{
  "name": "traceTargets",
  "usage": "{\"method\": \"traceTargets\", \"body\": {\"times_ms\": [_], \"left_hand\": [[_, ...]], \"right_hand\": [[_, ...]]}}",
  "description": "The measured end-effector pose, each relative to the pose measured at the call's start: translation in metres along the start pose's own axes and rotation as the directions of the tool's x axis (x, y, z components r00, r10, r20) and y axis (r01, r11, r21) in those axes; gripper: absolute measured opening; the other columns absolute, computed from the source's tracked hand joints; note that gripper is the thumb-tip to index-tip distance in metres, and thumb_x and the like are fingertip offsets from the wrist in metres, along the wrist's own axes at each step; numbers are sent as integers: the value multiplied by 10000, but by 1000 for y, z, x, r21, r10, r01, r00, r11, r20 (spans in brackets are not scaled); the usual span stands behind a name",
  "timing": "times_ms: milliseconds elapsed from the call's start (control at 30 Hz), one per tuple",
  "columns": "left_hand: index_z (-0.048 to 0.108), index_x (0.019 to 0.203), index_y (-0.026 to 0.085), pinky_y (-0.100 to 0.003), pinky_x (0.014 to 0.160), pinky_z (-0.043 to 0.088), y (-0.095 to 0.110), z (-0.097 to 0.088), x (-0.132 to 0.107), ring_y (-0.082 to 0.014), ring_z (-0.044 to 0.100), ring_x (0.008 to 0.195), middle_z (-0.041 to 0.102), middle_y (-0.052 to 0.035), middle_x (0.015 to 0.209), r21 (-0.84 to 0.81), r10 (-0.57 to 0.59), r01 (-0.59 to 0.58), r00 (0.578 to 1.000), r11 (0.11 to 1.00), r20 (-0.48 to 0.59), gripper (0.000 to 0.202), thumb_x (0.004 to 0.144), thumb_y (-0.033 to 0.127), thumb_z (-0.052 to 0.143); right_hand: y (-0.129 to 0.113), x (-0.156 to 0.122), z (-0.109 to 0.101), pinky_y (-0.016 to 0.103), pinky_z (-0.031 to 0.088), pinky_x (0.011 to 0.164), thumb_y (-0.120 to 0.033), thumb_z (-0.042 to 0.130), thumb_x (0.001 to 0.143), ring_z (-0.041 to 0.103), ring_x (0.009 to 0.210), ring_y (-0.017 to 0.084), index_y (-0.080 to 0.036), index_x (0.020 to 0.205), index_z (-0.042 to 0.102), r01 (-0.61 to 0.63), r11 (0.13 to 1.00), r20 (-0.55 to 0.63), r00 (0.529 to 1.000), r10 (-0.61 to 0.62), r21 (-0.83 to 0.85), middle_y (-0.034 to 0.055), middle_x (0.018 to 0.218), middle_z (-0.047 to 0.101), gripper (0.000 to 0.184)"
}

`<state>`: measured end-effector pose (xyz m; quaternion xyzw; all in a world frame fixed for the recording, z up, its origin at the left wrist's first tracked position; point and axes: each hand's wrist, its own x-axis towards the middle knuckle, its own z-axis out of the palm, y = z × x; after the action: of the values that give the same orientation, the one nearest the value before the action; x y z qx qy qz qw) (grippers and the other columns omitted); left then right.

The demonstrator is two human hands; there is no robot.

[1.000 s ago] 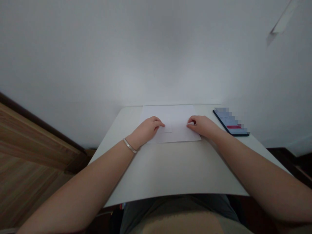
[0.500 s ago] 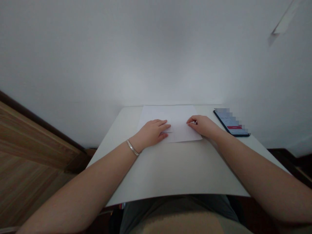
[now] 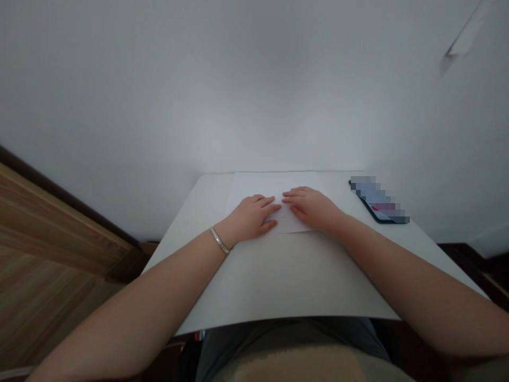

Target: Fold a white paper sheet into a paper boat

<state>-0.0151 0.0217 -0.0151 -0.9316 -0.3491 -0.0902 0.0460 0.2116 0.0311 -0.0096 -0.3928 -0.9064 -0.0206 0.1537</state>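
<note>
White paper (image 3: 274,183) lies flat near the far edge of the white table (image 3: 290,276). My left hand (image 3: 254,216) rests on its left part, fingers stretched out and slightly apart. Just to the right, my right hand (image 3: 312,206) lies flat on the paper too, with its fingertips pointing left. Only a small gap separates the two sets of fingertips. Whether the paper is one sheet or several layers is hard to make out, since both hands cover much of it. A silver bangle (image 3: 219,240) circles my left wrist.
A phone (image 3: 379,204) with a partly blurred screen lies at the table's right side. The pale wall (image 3: 278,95) stands directly behind the table. Wooden furniture (image 3: 51,265) is at the left, below the wall.
My right hand has moved left across the paper toward my left hand. Its fingers have gone from a pinch to lying flat. My left hand has hardly moved.
</note>
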Motion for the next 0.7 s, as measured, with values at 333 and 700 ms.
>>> {"method": "traceTargets", "body": {"times_ms": [333,700], "left_hand": [[544,1287,167,-404,992,394,5,-6,0,-265,521,1153,526,-140,1351,34,14,-15,999,999,41,454,901,401,491],[450,1376,126,-442,1001,358,12,-11,-4,-346,475,1215,469,-222,1386,90,-17,9,996,996,90,777,827,676,450]], "right_hand": [[-1,14,18,424,367,1055,-274,371,927,481,1243,256,-151,1359,506,-85,994,53,995,89,-65,67,1412,503,469],[10,1,0,426,362,1076,-322,455,902,481,1274,281,-98,1305,558,-25,999,192,981,29,-21,151,1362,533,473]]}}
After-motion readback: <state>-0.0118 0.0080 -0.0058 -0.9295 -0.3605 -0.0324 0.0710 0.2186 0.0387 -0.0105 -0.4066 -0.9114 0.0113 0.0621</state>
